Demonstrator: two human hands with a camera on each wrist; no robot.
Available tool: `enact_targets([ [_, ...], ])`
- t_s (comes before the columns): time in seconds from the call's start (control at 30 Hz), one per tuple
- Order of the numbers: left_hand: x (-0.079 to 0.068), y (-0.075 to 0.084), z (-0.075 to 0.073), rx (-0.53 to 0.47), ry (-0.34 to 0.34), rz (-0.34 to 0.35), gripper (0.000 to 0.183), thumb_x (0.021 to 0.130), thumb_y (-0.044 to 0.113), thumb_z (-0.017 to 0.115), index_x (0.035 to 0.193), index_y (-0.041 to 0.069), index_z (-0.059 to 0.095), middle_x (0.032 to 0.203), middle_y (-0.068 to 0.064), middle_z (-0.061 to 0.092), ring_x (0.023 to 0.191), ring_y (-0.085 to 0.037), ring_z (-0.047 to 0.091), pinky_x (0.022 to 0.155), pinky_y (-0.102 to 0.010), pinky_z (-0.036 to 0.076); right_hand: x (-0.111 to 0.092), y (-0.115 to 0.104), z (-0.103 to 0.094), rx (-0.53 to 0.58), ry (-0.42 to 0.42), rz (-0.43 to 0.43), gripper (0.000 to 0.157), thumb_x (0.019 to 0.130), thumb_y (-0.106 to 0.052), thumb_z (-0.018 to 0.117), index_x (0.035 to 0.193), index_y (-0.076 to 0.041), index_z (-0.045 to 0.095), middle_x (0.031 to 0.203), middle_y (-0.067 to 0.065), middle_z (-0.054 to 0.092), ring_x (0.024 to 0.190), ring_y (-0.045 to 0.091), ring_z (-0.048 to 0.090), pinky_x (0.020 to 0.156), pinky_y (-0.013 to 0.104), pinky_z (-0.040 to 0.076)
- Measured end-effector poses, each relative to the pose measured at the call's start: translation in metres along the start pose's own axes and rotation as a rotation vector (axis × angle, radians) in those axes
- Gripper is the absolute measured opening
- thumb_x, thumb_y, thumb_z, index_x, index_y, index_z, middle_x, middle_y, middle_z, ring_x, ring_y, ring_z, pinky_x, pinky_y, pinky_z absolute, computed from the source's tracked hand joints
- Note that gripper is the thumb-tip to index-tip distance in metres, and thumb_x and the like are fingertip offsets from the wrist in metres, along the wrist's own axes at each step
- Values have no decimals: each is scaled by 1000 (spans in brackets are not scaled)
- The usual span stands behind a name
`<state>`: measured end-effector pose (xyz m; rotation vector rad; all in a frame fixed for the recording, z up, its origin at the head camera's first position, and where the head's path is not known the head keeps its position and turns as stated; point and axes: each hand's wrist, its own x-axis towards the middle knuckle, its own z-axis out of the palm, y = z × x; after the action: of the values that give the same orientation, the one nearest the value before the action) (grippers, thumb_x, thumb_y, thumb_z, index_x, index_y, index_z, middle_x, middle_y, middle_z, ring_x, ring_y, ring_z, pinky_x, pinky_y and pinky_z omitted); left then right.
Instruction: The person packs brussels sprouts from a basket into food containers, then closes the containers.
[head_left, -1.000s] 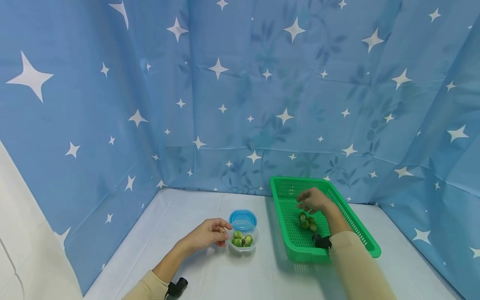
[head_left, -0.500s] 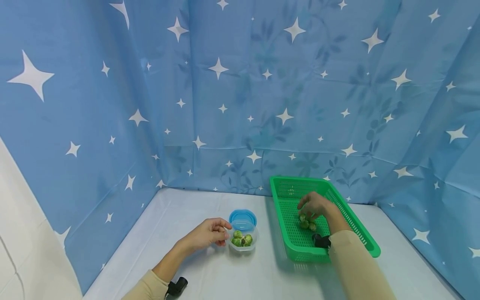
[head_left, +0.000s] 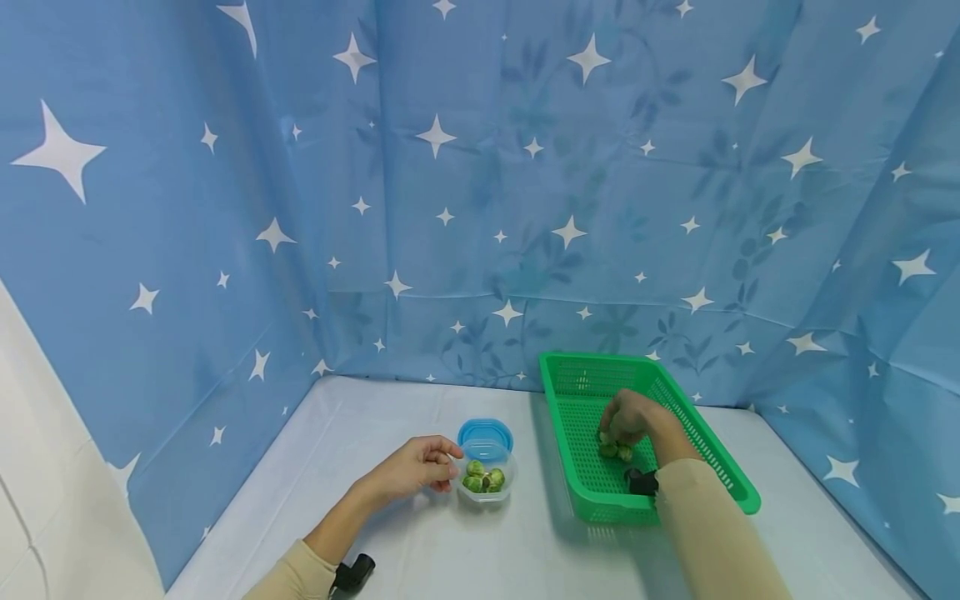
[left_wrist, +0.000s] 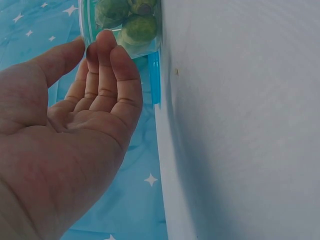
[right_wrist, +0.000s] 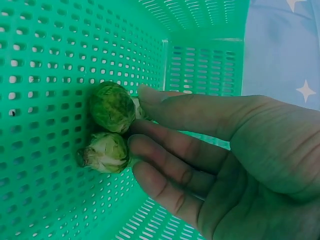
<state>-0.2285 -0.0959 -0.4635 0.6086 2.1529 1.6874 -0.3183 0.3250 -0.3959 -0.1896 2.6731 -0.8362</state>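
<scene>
My left hand [head_left: 416,465] is at the left side of a small clear plastic container [head_left: 486,498], fingertips right at its wall and rim. Several Brussels sprouts [head_left: 474,483] lie inside the container. Over in the green basket [head_left: 573,492], my right hand [head_left: 636,419] reaches down among more Brussels sprouts [head_left: 624,453]. The right wrist view shows thumb and fingertips pinching a mostly hidden sprout [right_wrist: 138,108]. Two other sprouts, one round and dark green [right_wrist: 112,107] and one paler [right_wrist: 105,153], lie beside the fingertips on the perforated basket floor.
A blue lid [head_left: 486,432] lies just behind the clear container. Both containers stand on a white-covered table [head_left: 405,550]. A blue curtain [head_left: 465,208] with white stars hangs behind and along both sides. The basket's raised walls surround my right hand.
My right hand has moved down onto the sprouts in the basket, and its fingers have closed in around one. My left hand has stayed at the clear container.
</scene>
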Motion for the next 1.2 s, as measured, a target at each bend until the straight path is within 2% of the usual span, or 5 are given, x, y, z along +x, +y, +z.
enact_targets([
  [0.17,1,-1,0,-1,0,1,34,105,12,61,134,-6,57,104,-23,70,87,-24,70,85,-44,60,-1,0,-1,-9,-2,11,21,94,3,71,115,5,75,101,16,73,70,19,55,74,41,60],
  [0.47,1,-1,0,-3,1,3,35,105,12,62,135,-6,57,107,-24,70,88,-24,70,84,-45,61,-2,-4,0,-18,-1,12,22,91,7,72,112,2,75,93,14,70,74,21,59,77,44,61],
  [0.7,0,-1,0,-2,3,-1,35,105,12,62,135,-6,58,106,-23,70,88,-24,70,85,-45,60,-3,-4,0,-22,-30,-25,24,85,12,75,108,6,75,107,18,72,90,27,72,85,47,63],
  [0.97,0,-1,0,-7,-4,-8,35,106,13,61,136,-5,57,105,-21,70,87,-23,69,84,-44,60,-2,-5,1,-45,-58,-32,19,83,10,80,101,4,77,103,15,73,85,26,73,81,45,64],
  [1.2,2,-1,0,-11,7,-6,34,105,11,62,134,-6,58,104,-23,70,85,-21,69,84,-44,61,-5,-8,1,-37,-81,-50,14,87,13,74,99,6,75,100,16,72,89,28,73,83,45,64],
])
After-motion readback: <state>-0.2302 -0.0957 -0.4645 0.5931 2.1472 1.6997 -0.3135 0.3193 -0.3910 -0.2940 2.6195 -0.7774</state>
